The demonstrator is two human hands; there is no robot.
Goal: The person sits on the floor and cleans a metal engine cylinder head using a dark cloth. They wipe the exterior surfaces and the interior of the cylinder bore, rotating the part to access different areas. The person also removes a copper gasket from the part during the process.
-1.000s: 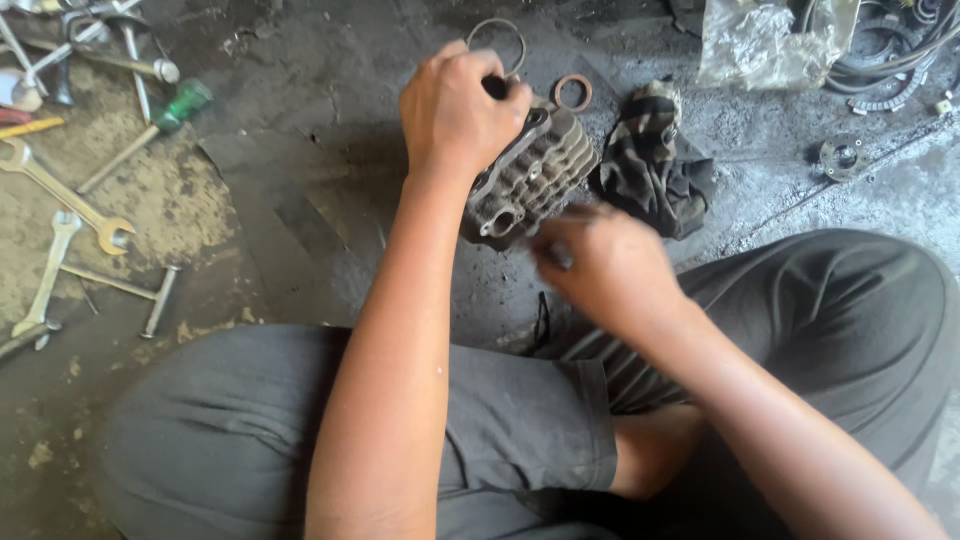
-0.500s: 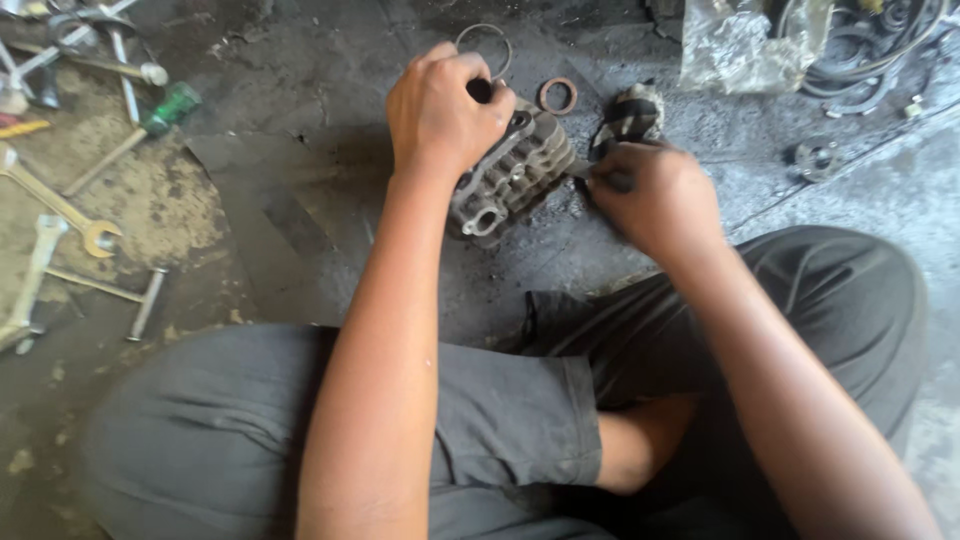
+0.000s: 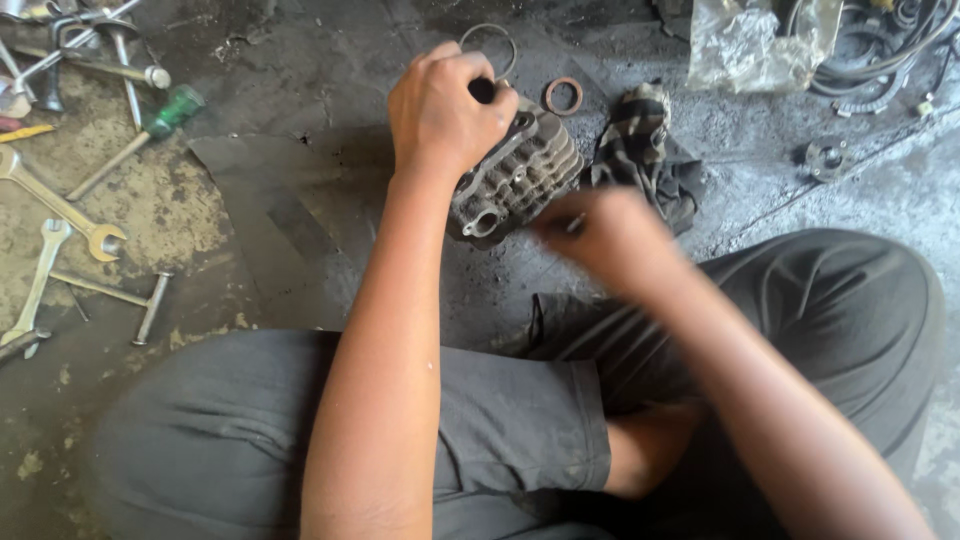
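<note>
My left hand grips the top of a grey finned metal cylinder block that rests tilted on the dirty floor. My right hand is blurred, just right of and below the block, fingers pinched around a small thin light-coloured piece that I cannot identify. A dark striped rag lies right of the block. A copper-coloured ring and a thin wire ring lie on the floor behind the block.
Wrenches, a green-handled screwdriver and a T-handle tool lie at the left. A clear plastic bag, black cables and a small round metal part sit at the upper right. My grey-trousered legs fill the foreground.
My right hand went out to the rag beside the block, then came back down toward me, now blurred below the block. The left hand has kept its grip on the block.
</note>
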